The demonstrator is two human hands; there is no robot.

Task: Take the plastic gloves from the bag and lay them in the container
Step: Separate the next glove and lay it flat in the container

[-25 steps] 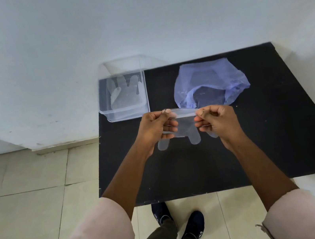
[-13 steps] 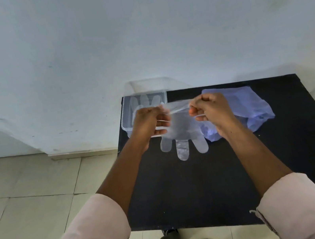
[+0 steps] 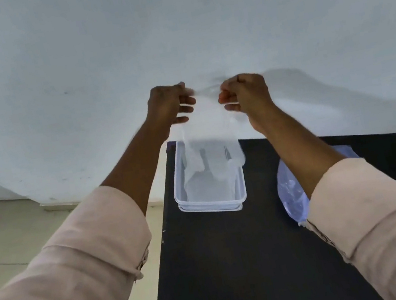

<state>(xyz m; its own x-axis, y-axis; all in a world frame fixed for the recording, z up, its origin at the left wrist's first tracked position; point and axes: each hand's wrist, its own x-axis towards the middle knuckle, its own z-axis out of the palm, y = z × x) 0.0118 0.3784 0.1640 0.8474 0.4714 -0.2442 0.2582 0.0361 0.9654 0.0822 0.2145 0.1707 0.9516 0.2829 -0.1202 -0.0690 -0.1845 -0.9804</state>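
Black tabletop (image 3: 236, 261) carries everything. My bluish plastic bag (image 3: 292, 194) lies slumped to the right, partly behind my forearm; I can't tell what it still holds. My clear container (image 3: 211, 204) sits near the wall with pale film inside, probably gloves already laid there. I pinch a plastic glove (image 3: 211, 152) by its cuff, left hand (image 3: 169, 104) and right hand (image 3: 244, 93) both closed on it, so it hangs open and flat, fingers dangling into the container.
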